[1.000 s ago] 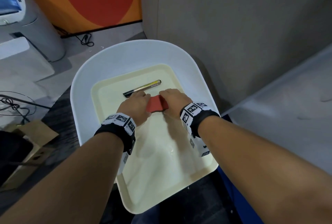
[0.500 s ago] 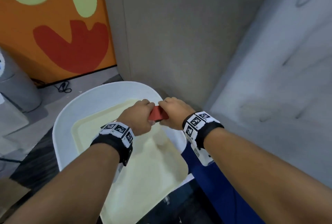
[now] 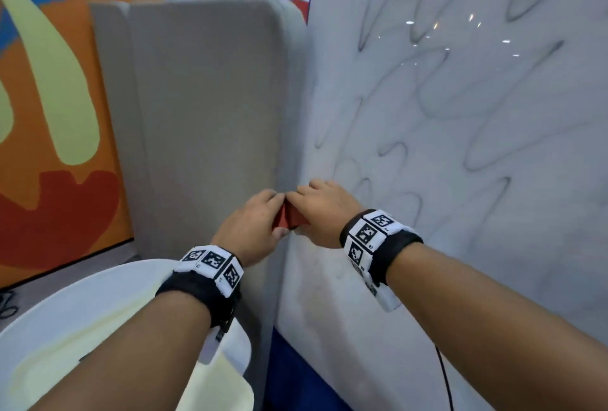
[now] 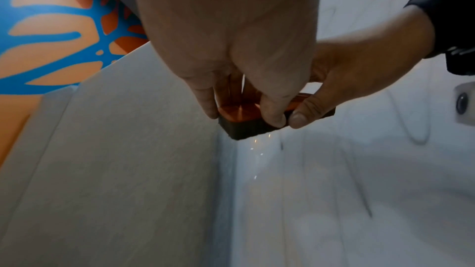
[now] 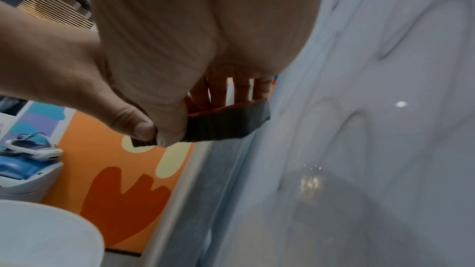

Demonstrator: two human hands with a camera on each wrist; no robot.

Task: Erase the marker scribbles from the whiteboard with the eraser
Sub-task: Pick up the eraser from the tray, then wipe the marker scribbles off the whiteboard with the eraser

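Head view: red-backed eraser (image 3: 291,217) with dark felt face, pinched between left hand (image 3: 251,229) and right hand (image 3: 324,211), both clamped on it, at the left edge of the whiteboard (image 3: 460,153). Grey marker scribbles (image 3: 437,81) cover the board. Adjacent: grey fabric partition (image 3: 204,121); white round table (image 3: 98,282) lower left.

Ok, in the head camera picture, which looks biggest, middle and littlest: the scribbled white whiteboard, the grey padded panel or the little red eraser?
1. Scribbled white whiteboard, biggest, though it sits nearest the camera.
2. Grey padded panel.
3. Little red eraser, smallest; the left hand and right hand hide part of it.
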